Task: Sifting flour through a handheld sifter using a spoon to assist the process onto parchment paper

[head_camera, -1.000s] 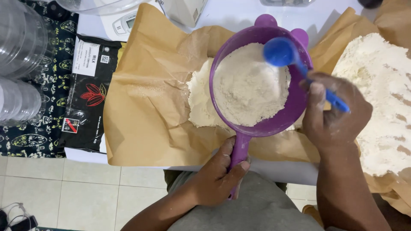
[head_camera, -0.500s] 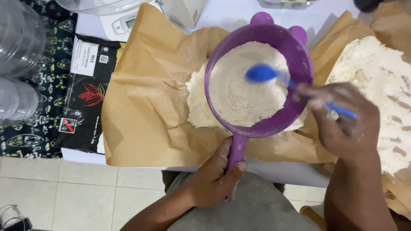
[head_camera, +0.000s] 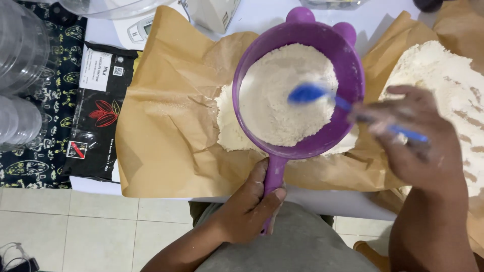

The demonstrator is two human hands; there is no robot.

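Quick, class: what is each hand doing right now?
Left hand: closed on the purple sieve by its handle.
Right hand: closed on the blue spoon, its bowl over the flour.

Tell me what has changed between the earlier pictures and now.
The blue spoon in the right hand has swept from the far right rim of the purple sieve down and left, toward the middle of the flour; it is blurred with motion. The right hand followed. The left hand keeps its grip on the sieve handle, held over the flour pile on the brown paper. Nothing was let go.
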